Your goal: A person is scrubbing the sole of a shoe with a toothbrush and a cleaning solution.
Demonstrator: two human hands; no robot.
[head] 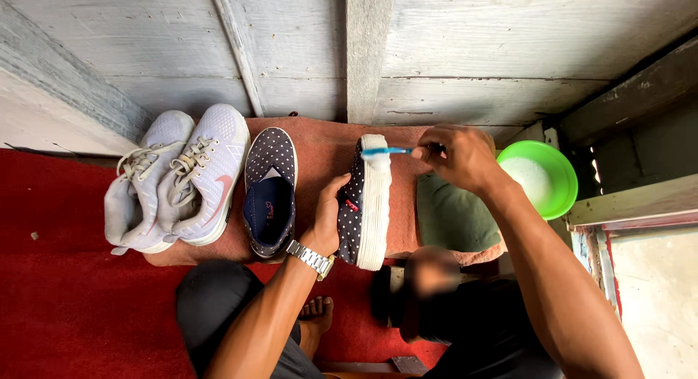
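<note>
My left hand [329,218] grips a navy polka-dot slip-on shoe [367,204] turned on its side, its white sole facing right. My right hand [456,156] holds a blue toothbrush [385,151] with its head against the toe end of that white sole, where there is foam. The matching polka-dot shoe [270,190] lies upright to the left on a reddish-brown cloth [327,150]. A silver wristwatch [311,258] is on my left wrist.
A pair of white lace-up sneakers [178,179] lies at the cloth's left end. A green bowl of white soapy foam [542,177] stands at the right, beside a green cloth [451,215]. Red carpet [65,292] covers the floor; grey wooden planks [291,45] rise behind.
</note>
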